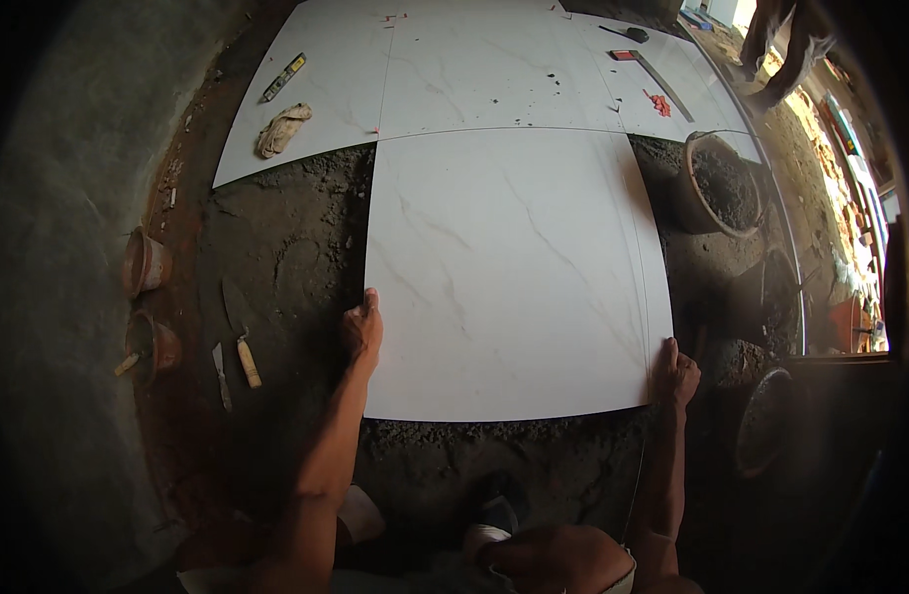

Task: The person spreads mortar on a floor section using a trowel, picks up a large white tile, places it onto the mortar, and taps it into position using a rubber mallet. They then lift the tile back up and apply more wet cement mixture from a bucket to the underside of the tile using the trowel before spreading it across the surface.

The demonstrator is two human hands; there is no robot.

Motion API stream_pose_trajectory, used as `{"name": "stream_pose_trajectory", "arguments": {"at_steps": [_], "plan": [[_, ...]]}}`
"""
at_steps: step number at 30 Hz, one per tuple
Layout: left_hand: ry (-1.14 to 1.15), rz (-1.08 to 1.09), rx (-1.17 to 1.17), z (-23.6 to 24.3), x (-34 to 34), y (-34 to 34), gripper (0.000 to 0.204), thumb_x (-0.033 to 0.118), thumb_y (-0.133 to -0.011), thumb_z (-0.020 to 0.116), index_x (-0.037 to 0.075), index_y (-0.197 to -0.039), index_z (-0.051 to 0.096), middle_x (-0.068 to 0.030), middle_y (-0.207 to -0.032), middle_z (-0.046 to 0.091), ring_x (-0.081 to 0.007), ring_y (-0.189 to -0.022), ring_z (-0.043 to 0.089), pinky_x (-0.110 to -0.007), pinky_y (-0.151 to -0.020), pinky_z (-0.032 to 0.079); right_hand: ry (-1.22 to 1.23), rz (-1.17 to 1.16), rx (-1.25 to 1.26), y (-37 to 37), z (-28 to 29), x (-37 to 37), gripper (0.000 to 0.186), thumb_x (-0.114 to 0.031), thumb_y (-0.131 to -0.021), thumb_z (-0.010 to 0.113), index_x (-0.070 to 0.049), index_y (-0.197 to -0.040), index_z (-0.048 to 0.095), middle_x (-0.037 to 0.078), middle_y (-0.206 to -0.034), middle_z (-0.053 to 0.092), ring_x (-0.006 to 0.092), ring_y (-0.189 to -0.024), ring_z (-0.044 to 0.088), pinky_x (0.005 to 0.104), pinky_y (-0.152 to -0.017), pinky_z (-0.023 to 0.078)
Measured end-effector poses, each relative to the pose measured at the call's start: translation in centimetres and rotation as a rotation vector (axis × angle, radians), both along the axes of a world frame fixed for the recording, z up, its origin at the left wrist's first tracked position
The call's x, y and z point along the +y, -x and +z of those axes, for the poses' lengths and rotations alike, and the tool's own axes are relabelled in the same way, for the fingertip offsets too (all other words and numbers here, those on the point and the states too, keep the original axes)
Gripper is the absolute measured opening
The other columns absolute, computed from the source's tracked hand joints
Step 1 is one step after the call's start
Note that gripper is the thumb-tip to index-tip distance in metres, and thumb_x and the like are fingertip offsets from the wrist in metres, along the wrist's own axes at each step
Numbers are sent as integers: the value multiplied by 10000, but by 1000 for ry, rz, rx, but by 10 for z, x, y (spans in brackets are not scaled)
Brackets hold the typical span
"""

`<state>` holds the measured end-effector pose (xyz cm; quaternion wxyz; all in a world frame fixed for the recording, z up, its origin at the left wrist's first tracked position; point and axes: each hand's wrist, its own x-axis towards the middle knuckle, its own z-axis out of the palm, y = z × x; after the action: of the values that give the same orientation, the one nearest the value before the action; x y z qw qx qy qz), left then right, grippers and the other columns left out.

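A large white marble-patterned floor tile lies in front of me over dark, rough mortar. Its far edge meets a row of similar white tiles. My left hand is closed on the tile's left edge, thumb along the rim. Farther toward me, on the opposite edge, my right hand grips the tile with its thumb up; the fingers beneath are partly hidden. A thin line, seemingly a string, runs lengthwise over the tile close to its right side.
A trowel and a narrow blade lie on the mortar at left, beside two small pots. A mortar-filled bucket stands at right. On the far tiles are a level, a crumpled cloth, a square and red clips.
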<state>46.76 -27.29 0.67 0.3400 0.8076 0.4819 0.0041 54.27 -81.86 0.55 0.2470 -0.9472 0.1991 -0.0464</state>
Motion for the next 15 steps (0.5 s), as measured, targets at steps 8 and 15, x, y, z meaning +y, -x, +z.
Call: {"name": "stream_pose_trajectory", "arguments": {"at_steps": [8,15], "plan": [[73,-15,-7,4,-7,-10,733,576,-973,426,-107,-843,659,-278,-789,648,-389,-740,647,-450,-694,484,-33,-49,121,7,27,12,639,-545,-936,518,39,-711,645,224,-622,585,346,-601,610,472,-619,451],[-391,-110,-73,-31,15,4,661,567,-912,581,-89,-941,663,-290,-894,671,-429,-817,661,-507,-716,502,114,10,24,6,11,5,460,-446,-907,642,2,-817,583,216,-710,638,423,-678,629,494,-615,466]]}}
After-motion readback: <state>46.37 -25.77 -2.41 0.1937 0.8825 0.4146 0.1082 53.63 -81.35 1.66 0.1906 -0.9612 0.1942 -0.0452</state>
